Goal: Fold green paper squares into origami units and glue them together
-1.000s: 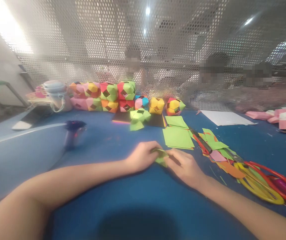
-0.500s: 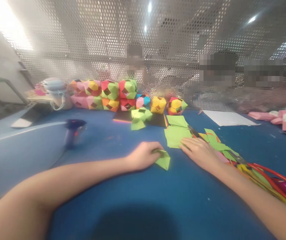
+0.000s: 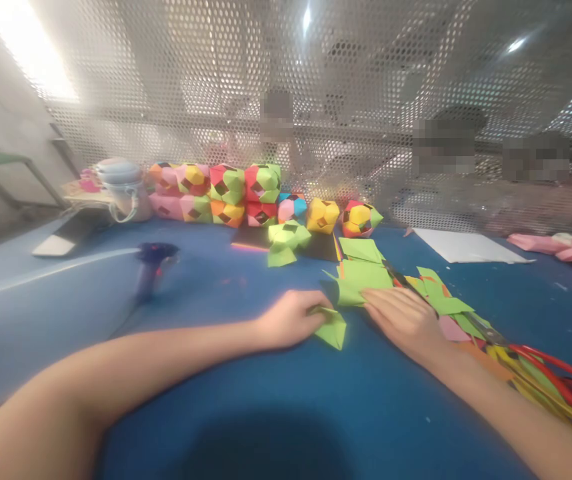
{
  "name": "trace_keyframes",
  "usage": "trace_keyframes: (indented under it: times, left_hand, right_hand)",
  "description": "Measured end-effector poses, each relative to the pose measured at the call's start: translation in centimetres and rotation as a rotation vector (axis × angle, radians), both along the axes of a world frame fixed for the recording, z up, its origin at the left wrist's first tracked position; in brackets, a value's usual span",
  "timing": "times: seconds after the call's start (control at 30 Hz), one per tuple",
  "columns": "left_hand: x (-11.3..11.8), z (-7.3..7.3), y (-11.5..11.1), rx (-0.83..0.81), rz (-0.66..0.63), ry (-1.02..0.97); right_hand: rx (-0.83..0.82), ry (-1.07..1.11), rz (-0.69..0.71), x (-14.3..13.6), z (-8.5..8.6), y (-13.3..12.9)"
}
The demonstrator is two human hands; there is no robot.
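Apparently, the left hand (image 3: 289, 319) keeps the folded green paper (image 3: 333, 328) low over the blue tabletop (image 3: 276, 387) so that its creases do not open, while the right hand (image 3: 406, 320) works at the green square sheets (image 3: 366, 270). These sheets lie just beyond the left grip, towards its right, probably to be within short reach. The red-handled scissors (image 3: 549, 367) lie farther to the right, past the right wrist, among paper scraps, maybe to leave the middle free. Beyond both hands, the paper balls (image 3: 263, 183) stand partly in two layers, which seems to save room.

The left grip is nearly closed: thumb and curled fingers pinch one side of the folded paper, and its pointed part sticks out. The right fingers are stretched and close together, touching a bent sheet; whether the thumb presses from below, I cannot tell.
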State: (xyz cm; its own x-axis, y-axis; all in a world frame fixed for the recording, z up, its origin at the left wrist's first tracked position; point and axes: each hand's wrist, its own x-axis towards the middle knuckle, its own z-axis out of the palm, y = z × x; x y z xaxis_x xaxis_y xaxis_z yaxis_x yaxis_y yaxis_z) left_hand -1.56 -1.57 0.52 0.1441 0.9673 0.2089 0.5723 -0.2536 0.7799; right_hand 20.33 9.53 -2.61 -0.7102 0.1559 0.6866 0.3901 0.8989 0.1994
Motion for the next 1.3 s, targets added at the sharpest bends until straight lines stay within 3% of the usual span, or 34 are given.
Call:
trace_keyframes:
  times: [0.4, 0.9, 1.03, 1.13, 1.2, 1.3]
  left_hand:
    - [-0.6, -0.7, 0.1, 0.069, 0.073, -0.051]
    - [0.0, -0.9, 0.2, 0.113, -0.077, -0.029]
    - [0.1, -1.0, 0.2, 0.166, -0.125, -0.045]
    - [0.1, -1.0, 0.0, 0.183, -0.144, -0.046]
    - [0.1, -1.1, -0.2, 0.189, -0.146, -0.030]
    - [0.1, -1.4, -0.4, 0.210, -0.163, 0.005]
  right_hand:
    - [-0.101, -0.027, 0.119, -0.3, 0.2, -0.2]
    - [-0.172, 0.008, 0.076, 0.1, 0.7, -0.6]
    - [-0.241, -0.062, -0.009, -2.5, 2.6, -0.7]
    - [-0.453, -0.103, -0.094, -6.4, 4.4, 0.4]
    - [-0.683, -0.158, -0.259, -9.4, 5.1, 1.4]
    - [-0.763, -0.186, -0.292, -13.4, 5.0, 2.6]
